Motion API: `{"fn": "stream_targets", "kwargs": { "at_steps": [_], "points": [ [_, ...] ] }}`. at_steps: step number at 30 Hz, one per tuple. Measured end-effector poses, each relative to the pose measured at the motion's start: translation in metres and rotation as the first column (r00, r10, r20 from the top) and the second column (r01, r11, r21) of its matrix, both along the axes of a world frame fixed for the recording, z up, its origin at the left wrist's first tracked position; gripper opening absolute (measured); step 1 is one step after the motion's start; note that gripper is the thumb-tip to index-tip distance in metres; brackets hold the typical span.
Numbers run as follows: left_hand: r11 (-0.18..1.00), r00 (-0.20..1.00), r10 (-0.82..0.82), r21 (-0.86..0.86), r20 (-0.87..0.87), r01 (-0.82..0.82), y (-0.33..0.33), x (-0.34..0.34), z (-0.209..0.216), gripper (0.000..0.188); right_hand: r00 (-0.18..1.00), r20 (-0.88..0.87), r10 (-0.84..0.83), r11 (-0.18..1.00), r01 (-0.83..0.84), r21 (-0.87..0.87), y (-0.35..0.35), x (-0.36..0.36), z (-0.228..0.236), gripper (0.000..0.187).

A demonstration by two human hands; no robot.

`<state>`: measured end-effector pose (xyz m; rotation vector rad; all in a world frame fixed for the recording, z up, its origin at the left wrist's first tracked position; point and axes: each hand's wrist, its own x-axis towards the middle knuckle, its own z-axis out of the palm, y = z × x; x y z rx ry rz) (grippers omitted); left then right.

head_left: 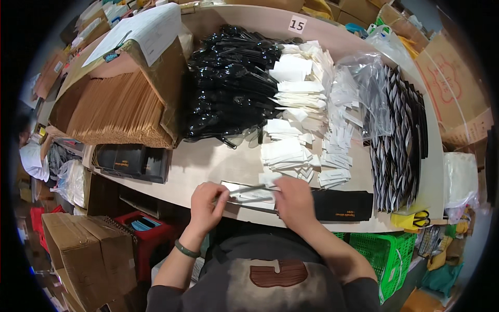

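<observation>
Near the table's front edge, my left hand [209,204] pinches one end of a narrow, greyish strip-like piece [249,188]. My right hand [294,202] is closed on its other end. The piece is blurred, so its kind cannot be made out; white shows along and below it. Under and beside my right hand lies a stack of flat black sleeves [343,206] with small orange print. Just beyond my hands are piles of small white packets [286,153]. Behind them, to the left, is a large heap of shiny black plastic cutlery [228,83].
At left stands an open carton [117,106] packed with brown sleeves, with more black sleeves [122,160] before it. Rows of black-and-white filled sleeves [395,140] and clear plastic bags [366,88] are at right. A green crate [377,260] and cardboard boxes [86,249] stand below the table.
</observation>
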<state>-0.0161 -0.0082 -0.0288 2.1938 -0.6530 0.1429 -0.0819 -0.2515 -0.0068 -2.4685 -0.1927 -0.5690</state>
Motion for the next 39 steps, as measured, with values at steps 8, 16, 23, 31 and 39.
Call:
{"fn": "stream_targets", "kwargs": {
  "at_steps": [8, 16, 23, 31, 39],
  "points": [
    [0.905, 0.894, -0.373, 0.307, 0.246, 0.293, -0.03, 0.059, 0.026, 0.011, 0.924, -0.125, 0.362, 0.836, -0.381, -0.395, -0.011, -0.015, -0.027, 0.034],
    [0.694, 0.86, 0.419, 0.509, 0.29, -0.509, 0.109, 0.205, 0.1, 0.025, 0.9, -0.128, 0.418, 0.855, -0.436, -0.28, -0.012, -0.027, -0.035, 0.038],
    [0.677, 0.786, 0.5, 0.401, 0.364, -0.617, 0.109, 0.208, 0.123, 0.026, 0.916, -0.226, 0.332, 0.874, -0.388, -0.291, -0.026, -0.04, -0.024, 0.045],
    [0.889, 0.869, -0.024, -0.409, -0.494, -0.207, 0.079, 0.057, 0.002, 0.009, 0.934, -0.181, 0.307, 0.938, -0.33, -0.11, -0.044, -0.034, -0.016, 0.042],
    [0.987, 0.886, -0.065, 0.099, -0.459, 0.124, 0.018, 0.047, 0.012, 0.01, 0.933, -0.175, 0.314, 0.92, -0.344, -0.186, -0.04, -0.037, -0.022, 0.047]
  ]
}}
